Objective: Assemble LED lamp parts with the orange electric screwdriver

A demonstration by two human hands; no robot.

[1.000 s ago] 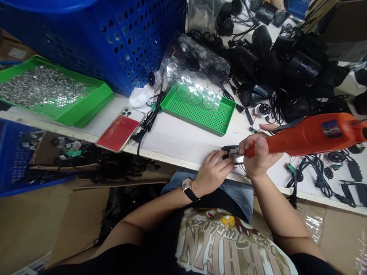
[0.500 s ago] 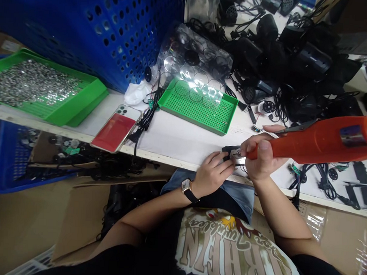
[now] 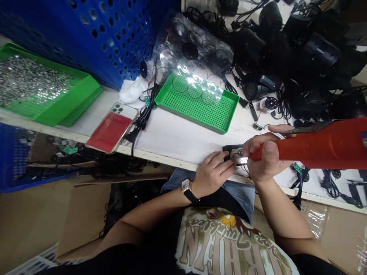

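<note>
Resting at the table's front edge, a small black part is pinched by the left hand while the right hand, clenched around an orange power tool, keeps its tip on it. Neither hand has shifted in the past second, so work likely continues. A green tray and phone lie beyond.

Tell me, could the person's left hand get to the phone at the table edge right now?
Probably yes: the left hand and the phone lie along the same table edge with bare top between, though that hand is pinching a small part.
</note>
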